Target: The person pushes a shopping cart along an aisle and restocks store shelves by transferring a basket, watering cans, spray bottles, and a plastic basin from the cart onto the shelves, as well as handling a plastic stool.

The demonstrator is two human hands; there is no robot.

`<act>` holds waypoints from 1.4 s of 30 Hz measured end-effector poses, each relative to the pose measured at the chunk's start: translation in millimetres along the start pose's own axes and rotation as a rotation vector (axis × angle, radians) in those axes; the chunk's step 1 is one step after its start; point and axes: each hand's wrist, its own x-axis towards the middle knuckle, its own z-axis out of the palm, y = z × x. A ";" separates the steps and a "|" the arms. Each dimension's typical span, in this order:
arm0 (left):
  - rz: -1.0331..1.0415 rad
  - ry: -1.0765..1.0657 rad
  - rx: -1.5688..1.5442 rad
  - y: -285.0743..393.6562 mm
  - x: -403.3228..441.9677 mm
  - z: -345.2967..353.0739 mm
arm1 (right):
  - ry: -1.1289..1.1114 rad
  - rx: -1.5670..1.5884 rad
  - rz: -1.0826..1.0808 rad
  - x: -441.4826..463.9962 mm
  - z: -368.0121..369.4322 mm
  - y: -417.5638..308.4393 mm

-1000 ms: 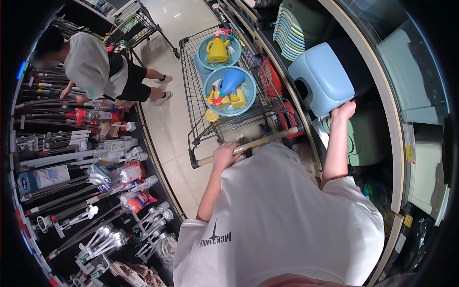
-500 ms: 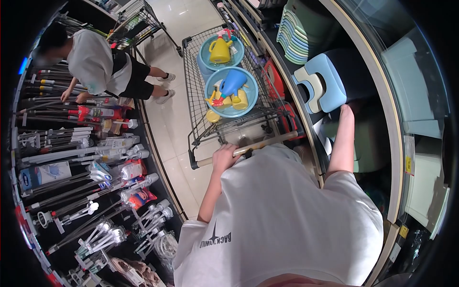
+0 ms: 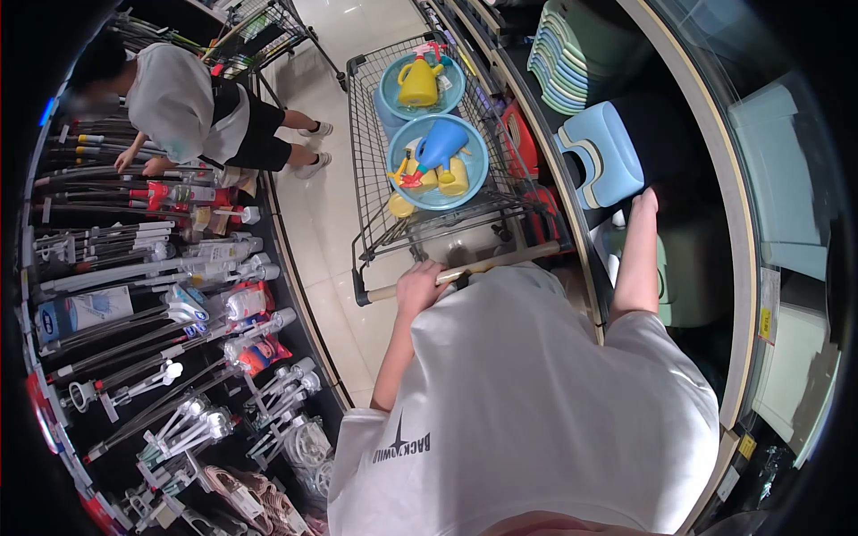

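Observation:
My left hand (image 3: pixel 420 288) is closed around the handle (image 3: pixel 490 265) of a wire shopping cart (image 3: pixel 375 201). On the right, my right hand (image 3: pixel 644 202) reaches into the shelf and grips the lower corner of a light blue plastic stool (image 3: pixel 617 161); its fingers are mostly hidden. Just left of that stool, and partly covered by it, is a cream stool (image 3: pixel 585 170). Two blue basins sit in the cart. The nearer basin (image 3: pixel 478 170) holds a blue watering can (image 3: pixel 441 146) and yellow items; the farther basin (image 3: pixel 386 89) holds a yellow watering can (image 3: pixel 417 85).
Nested pastel stools (image 3: pixel 559 67) stand farther along the right shelf (image 3: pixel 572 214). A person (image 3: pixel 179 103) in a white top stands at the left rack, near another cart (image 3: pixel 268 27). Mops and brushes (image 3: pixel 161 277) hang along the left. Tiled floor (image 3: pixel 326 241) runs between.
The light blue stool has shifted left against the cream one, covering more of it, with my right hand still on it. My left hand stays on the cart handle. The view has shifted slightly.

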 end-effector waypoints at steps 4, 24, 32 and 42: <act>-0.021 -0.083 0.007 -2.4 0.8 0.3 | -0.020 -0.145 -0.055 -39.5 -4.2 2.6; -0.188 -0.380 0.046 -73.7 -22.2 -45.1 | -1.441 -0.575 -0.719 -334.3 34.7 -56.1; -0.185 -0.332 0.080 -73.5 -30.3 -43.2 | -1.348 -0.702 -0.617 -341.6 43.2 -49.2; -0.141 -0.287 0.152 -77.1 -44.9 -31.6 | -1.221 -0.732 -0.641 -351.2 32.3 -22.8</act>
